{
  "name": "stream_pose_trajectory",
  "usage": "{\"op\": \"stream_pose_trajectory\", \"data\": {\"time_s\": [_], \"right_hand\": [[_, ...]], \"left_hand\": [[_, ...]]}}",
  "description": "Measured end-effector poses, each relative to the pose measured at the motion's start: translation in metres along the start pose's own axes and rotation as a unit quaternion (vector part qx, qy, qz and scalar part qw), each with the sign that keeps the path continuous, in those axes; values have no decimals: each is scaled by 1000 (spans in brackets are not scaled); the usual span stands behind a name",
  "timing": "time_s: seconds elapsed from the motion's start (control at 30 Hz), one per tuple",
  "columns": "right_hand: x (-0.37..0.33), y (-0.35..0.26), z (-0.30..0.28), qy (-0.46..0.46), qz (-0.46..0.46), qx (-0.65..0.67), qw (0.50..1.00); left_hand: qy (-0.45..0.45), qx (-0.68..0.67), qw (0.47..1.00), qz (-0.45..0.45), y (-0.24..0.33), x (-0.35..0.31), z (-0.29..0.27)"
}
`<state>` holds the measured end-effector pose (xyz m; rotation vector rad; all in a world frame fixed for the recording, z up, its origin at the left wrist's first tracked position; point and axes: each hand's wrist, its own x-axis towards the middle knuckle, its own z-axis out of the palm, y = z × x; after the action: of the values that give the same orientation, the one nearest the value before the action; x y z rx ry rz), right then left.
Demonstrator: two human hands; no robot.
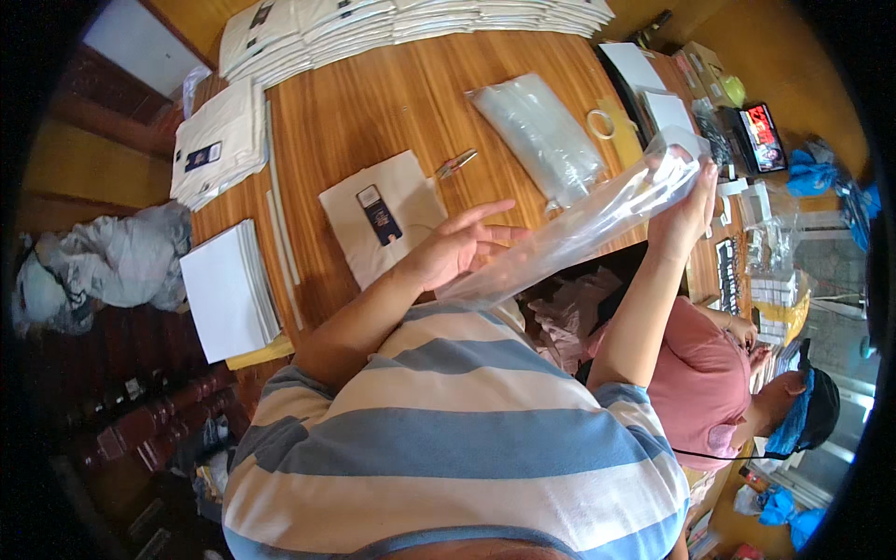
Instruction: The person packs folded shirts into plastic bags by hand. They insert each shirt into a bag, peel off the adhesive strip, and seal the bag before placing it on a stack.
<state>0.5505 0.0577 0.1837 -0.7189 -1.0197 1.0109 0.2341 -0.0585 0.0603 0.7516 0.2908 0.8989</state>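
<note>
A long clear plastic bag [569,229] stretches slantwise in front of my chest. Its far right end is gripped by my right hand [686,210], raised over the table's right side. My left hand [457,245] has its fingers spread, beside the bag's lower end; whether it touches the film I cannot tell. Just left of that hand, a folded beige garment [345,210] with a dark tag [378,215] lies flat on the wooden table [373,103]. A small metallic tool [456,163], its kind unclear, rests by the garment's corner. Beyond lies a stack of clear bags [541,135].
Packed garments [411,28] line the far edge, with another pile [219,140] at left. White sheets [229,289] are stacked near left. A tape roll [600,123] lies right of the bags. On my right, a person in pink [695,373] works at another table. A lit screen [761,135] stands far right.
</note>
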Motion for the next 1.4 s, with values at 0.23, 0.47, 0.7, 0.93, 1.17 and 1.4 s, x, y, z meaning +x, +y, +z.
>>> {"op": "stream_pose_trajectory", "data": {"time_s": [0.23,0.47,0.7,0.93,1.17,1.4], "right_hand": [[-13,31,113,-63,81,-217,971],[-25,85,187,-141,-80,-212,964],[-123,109,166,-277,167,-181,929],[-87,126,197,-296,183,-184,919],[-66,141,211,-209,26,-125,970],[-64,130,226,-183,300,150,924]], "left_hand": [[172,290,934,119,57,-33,-1],[235,387,882,130,93,-11,-13],[432,316,818,212,100,-23,-38],[480,440,712,263,93,-44,-69],[511,424,747,34,127,-69,-18],[455,263,809,261,113,-77,-24]]}}
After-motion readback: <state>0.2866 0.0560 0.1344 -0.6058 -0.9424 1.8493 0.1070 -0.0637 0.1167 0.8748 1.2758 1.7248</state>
